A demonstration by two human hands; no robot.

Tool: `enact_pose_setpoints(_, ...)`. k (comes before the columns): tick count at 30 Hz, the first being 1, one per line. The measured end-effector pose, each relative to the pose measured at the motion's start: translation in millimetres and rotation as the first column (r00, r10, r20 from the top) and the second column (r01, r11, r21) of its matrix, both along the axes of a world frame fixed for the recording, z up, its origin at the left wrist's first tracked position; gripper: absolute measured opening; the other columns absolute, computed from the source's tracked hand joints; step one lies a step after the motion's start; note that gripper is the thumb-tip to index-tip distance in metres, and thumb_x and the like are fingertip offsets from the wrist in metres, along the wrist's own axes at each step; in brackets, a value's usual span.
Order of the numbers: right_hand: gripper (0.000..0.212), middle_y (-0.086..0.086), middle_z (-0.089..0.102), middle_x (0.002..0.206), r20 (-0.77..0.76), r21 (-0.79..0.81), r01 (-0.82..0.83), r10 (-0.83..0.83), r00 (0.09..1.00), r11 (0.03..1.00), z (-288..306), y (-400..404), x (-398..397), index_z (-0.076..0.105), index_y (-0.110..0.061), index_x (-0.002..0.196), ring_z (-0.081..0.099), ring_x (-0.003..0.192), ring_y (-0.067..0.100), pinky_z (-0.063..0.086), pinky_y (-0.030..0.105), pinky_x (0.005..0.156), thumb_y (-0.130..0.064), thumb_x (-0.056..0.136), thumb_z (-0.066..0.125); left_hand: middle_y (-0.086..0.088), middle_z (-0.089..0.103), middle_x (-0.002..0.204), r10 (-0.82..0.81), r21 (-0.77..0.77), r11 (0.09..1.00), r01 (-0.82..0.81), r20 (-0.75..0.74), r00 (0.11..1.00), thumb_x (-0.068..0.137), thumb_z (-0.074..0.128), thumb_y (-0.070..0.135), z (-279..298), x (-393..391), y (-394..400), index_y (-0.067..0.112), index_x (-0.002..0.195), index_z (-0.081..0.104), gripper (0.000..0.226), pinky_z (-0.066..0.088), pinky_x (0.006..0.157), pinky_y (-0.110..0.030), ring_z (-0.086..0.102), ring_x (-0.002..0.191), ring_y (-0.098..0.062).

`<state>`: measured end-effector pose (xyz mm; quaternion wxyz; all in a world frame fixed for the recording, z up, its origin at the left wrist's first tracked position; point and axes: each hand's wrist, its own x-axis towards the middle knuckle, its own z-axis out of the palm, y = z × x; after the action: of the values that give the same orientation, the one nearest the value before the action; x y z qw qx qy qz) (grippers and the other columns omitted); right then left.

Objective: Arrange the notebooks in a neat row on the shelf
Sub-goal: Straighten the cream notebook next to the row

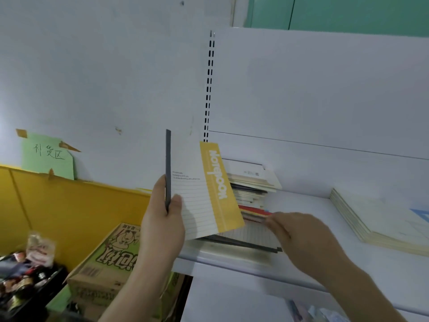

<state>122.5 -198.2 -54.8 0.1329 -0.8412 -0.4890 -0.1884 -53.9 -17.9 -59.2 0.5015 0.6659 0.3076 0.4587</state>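
Note:
My left hand (163, 219) grips a notebook (199, 196) with a lined white cover, a yellow band and a dark spine, holding it upright above the shelf's left end. Behind it a loose pile of notebooks (251, 184) leans against the shelf back. Under the held notebook lie flat notebooks (250, 235), one lined with a dark edge. My right hand (299, 233) reaches onto this flat pile, fingers curled at the edges of red and coloured notebooks (255, 211); its grip is blurred. A neat stack of cream notebooks (380, 219) lies on the white shelf (301, 201) at the right.
A slotted shelf upright (209, 89) rises behind the pile. Left of the shelf stand a yellow panel (69, 205), a green paper sign (47, 156), a printed cardboard box (111, 254) and a bin of small packaged goods (25, 275). A lower shelf (301, 307) shows below.

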Motion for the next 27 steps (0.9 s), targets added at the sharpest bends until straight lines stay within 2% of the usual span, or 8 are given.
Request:
enact_pose_setpoints(2, 0.054, -0.011, 0.056, 0.058, 0.035, 0.155, 0.015, -0.021, 0.999, 0.988, 8.1, -10.4, 2.3, 0.063, -0.029, 0.091, 0.050, 0.048, 0.004, 0.040, 0.021, 0.047, -0.057, 0.095, 0.017, 0.026, 0.058, 0.108, 0.000, 0.002, 1.000, 0.000, 0.028, 1.000, 0.105, 0.042, 0.026, 5.0, 0.2, -2.2, 0.047, 0.142, 0.034, 0.044, 0.047, 0.065, -0.024, 0.057, 0.092, 0.001)
enact_pose_setpoints(4, 0.045, -0.011, 0.061, 0.058, 0.025, 0.333, 0.034, -0.044, 0.999, 0.942, 13.6, -19.6, -1.0, 0.069, -0.024, 0.090, 0.048, 0.042, 0.001, 0.033, 0.014, 0.038, -0.048, 0.095, 0.031, 0.028, 0.057, 0.104, -0.014, -0.001, 1.000, 0.014, 0.040, 0.999, 0.105, 0.041, 0.026, 7.0, 2.4, -5.5, 0.052, 0.142, 0.030, 0.046, 0.046, 0.063, -0.025, 0.057, 0.090, 0.000)
enact_pose_setpoints(8, 0.038, -0.009, 0.068, 0.069, 0.026, 0.556, 0.048, -0.075, 0.997, 0.830, 8.9, -20.5, -32.3, 0.071, -0.023, 0.102, 0.054, 0.049, 0.007, 0.035, 0.009, 0.044, -0.042, 0.099, 0.038, 0.028, 0.059, 0.107, -0.130, -0.052, 0.990, 0.133, 0.059, 0.990, 0.105, 0.041, 0.027, 2.4, 15.3, -17.1, 0.059, 0.138, 0.029, 0.047, 0.049, 0.069, -0.028, 0.058, 0.096, -0.003)
enact_pose_setpoints(11, 0.037, -0.001, 0.073, 0.100, 0.173, 0.543, -0.068, -0.032, 0.984, 0.837, -17.3, 5.2, -60.3, 0.071, -0.014, 0.111, 0.068, 0.082, 0.011, 0.054, 0.024, 0.068, -0.034, 0.096, 0.043, 0.030, 0.060, 0.114, -0.251, -0.075, 0.962, 0.261, 0.125, 0.960, 0.105, 0.042, 0.028, -1.4, 30.7, -38.3, 0.062, 0.135, 0.033, 0.046, 0.049, 0.077, -0.026, 0.059, 0.102, 0.003)
enact_pose_setpoints(16, 0.038, 0.011, 0.062, 0.128, 0.179, 0.488, -0.069, -0.023, 0.984, 0.870, -52.7, 23.5, -67.9, 0.066, -0.004, 0.120, 0.060, 0.118, 0.024, 0.053, 0.040, 0.091, -0.028, 0.094, 0.051, 0.035, 0.062, 0.103, -0.342, -0.052, 0.933, 0.357, 0.189, 0.921, 0.102, 0.041, 0.036, 1.0, 50.8, -62.8, 0.057, 0.133, 0.037, 0.037, 0.048, 0.073, -0.010, 0.058, 0.089, 0.021)
enact_pose_setpoints(21, 0.045, 0.005, 0.044, 0.147, 0.132, 0.404, -0.101, 0.051, 0.990, 0.909, -56.2, -3.1, -66.4, 0.051, -0.010, 0.138, 0.037, 0.139, 0.022, 0.043, 0.044, 0.102, -0.030, 0.097, 0.045, 0.018, 0.063, 0.124, -0.428, 0.022, 0.902, 0.430, 0.154, 0.890, 0.100, 0.053, 0.011, -7.4, 67.6, -75.5, 0.043, 0.141, 0.037, 0.054, 0.052, 0.097, -0.036, 0.060, 0.115, -0.004)
enact_pose_setpoints(24, 0.047, 0.003, 0.040, 0.150, 0.121, 0.394, -0.098, 0.055, 0.991, 0.914, -54.9, -27.4, -62.2, 0.048, -0.012, 0.140, 0.032, 0.141, 0.021, 0.042, 0.047, 0.103, -0.032, 0.098, 0.043, 0.018, 0.063, 0.124, -0.455, 0.022, 0.889, 0.458, 0.173, 0.874, 0.101, 0.048, 0.006, -11.5, 75.6, -91.1, 0.039, 0.138, 0.041, 0.050, 0.052, 0.097, -0.032, 0.059, 0.115, -0.005)
enact_pose_setpoints(27, 0.055, 0.001, 0.026, 0.157, -0.006, 0.434, 0.096, -0.103, 0.995, 0.896, -48.6, -66.9, -45.2, 0.039, -0.017, 0.146, 0.023, 0.145, 0.022, 0.034, 0.047, 0.111, -0.045, 0.098, 0.038, 0.019, 0.060, 0.128, -0.495, 0.040, 0.867, 0.497, 0.184, 0.849, 0.102, 0.048, 0.007, -10.3, 82.7, -109.3, 0.040, 0.142, 0.039, 0.053, 0.050, 0.099, -0.033, 0.056, 0.119, -0.005)
